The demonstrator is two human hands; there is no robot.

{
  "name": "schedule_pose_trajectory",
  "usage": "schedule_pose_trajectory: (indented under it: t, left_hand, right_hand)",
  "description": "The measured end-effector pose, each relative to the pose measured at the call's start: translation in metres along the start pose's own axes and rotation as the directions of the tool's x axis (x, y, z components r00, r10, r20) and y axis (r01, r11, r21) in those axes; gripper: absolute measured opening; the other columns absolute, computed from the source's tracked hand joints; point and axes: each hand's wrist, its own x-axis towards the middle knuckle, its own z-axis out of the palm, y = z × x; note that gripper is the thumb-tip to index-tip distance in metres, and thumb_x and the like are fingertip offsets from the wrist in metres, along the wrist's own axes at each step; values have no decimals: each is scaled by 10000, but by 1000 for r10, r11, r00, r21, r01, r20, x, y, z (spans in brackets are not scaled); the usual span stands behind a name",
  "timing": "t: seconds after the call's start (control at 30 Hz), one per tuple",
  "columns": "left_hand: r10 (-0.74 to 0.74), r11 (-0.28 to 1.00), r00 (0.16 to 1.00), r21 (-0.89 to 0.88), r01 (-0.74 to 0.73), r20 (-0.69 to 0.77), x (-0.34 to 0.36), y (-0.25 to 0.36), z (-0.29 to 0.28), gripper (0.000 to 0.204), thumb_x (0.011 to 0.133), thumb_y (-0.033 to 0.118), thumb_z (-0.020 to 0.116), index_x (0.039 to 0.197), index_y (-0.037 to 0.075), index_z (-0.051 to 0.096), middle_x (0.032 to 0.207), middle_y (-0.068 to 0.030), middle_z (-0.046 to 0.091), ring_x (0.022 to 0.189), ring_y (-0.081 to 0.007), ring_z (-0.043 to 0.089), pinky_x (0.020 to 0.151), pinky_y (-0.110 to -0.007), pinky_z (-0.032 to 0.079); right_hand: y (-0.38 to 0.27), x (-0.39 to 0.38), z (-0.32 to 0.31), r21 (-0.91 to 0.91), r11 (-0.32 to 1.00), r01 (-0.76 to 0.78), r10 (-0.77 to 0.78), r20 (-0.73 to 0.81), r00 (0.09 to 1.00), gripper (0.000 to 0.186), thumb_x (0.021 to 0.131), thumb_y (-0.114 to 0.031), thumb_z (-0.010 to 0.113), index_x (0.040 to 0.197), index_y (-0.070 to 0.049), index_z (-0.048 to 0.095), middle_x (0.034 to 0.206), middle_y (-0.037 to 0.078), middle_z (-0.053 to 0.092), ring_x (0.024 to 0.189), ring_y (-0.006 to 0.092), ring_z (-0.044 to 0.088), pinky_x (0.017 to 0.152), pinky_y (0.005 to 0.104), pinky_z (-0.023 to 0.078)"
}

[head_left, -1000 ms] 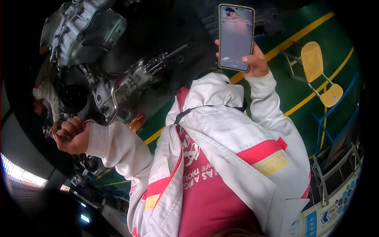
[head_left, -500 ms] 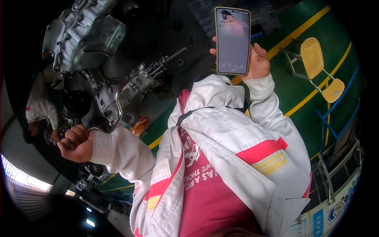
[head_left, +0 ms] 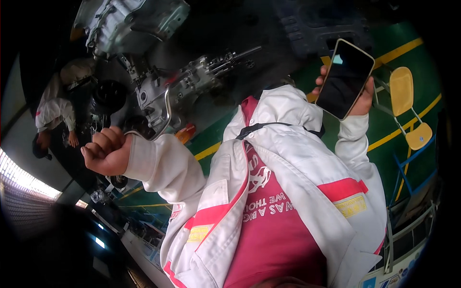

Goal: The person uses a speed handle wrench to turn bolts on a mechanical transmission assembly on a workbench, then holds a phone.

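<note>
My right hand (head_left: 363, 102) grips a smartphone (head_left: 345, 79) with a light-coloured case edge. The fingers show along its left side and the thumb along its right. Its screen is dark, with a small bright reflection near the top. My left hand (head_left: 106, 151) is raised at the left, curled into a fist, and nothing shows in it. A bent metal tube (head_left: 168, 108) runs behind my left cuff, beside a grey gearbox with exposed shafts (head_left: 182, 86).
A large metal housing (head_left: 139, 26) stands at the far left. Beyond my left hand, a person in a white jacket (head_left: 55, 113) bends near a black round part (head_left: 108, 96). A yellow-seated chair (head_left: 402, 91) stands at the right on green floor with yellow lines.
The phone's screen has gone from lit to dark. The phone has tilted and moved right and nearer in the view. My left fist keeps its shape; the whole view has shifted.
</note>
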Motion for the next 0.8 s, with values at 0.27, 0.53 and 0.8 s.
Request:
schedule_pose_trajectory:
  t: [0.27,0.53,0.8]
  left_hand:
    - [35,999,995,14,-34,-91,-1,-8,3,410,880,299,422,563,134,221,450,-9,219,370,-117,142,364,-276,143]
    - [39,999,994,33,-36,-101,4,-27,4,430,872,322,432,552,125,222,460,-15,237,372,-119,168,369,-270,158]
    - [50,997,997,63,-46,-65,10,-31,10,449,864,320,447,539,123,208,445,-33,256,360,-121,191,372,-267,173]
  right_hand:
    - [11,-12,-54,-322,937,-137,26,-325,945,704,874,-559,484,1292,4,420,1150,171,549,943,250,607,781,375,535]
    - [61,-101,-221,-336,65,-940,136,-930,342,693,764,-581,641,1230,-78,535,1017,146,634,943,251,611,820,320,479]
    - [88,-145,-199,-535,-563,-630,408,-843,351,712,714,-544,698,1242,-90,549,1102,159,625,1017,295,591,884,342,452]
